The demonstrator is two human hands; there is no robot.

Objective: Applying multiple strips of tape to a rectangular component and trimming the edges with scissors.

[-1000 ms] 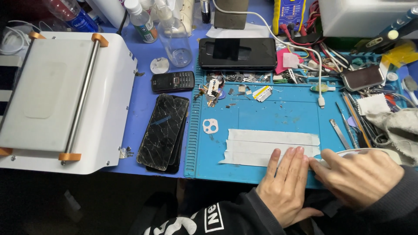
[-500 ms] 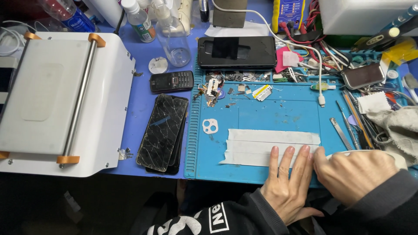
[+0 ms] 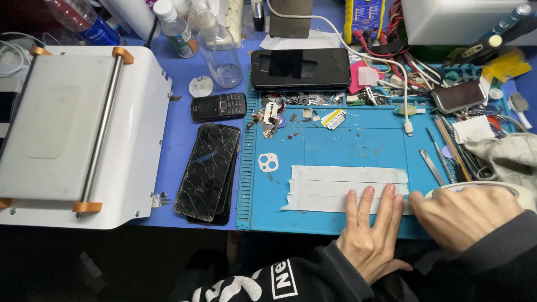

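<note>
The pale tape strips on the blue mat look thin, limp and sticky, best lifted by a free end; left hand presses flat, right hand seemingly grips the tape roll.

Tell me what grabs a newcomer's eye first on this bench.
The strips of white tape laid side by side on the blue work mat stand out first, with the left hand pressed flat on them and the right hand on a tape roll at their right end. Left of the mat lies a phone with cracked glass, and beyond it a big white machine.
</note>
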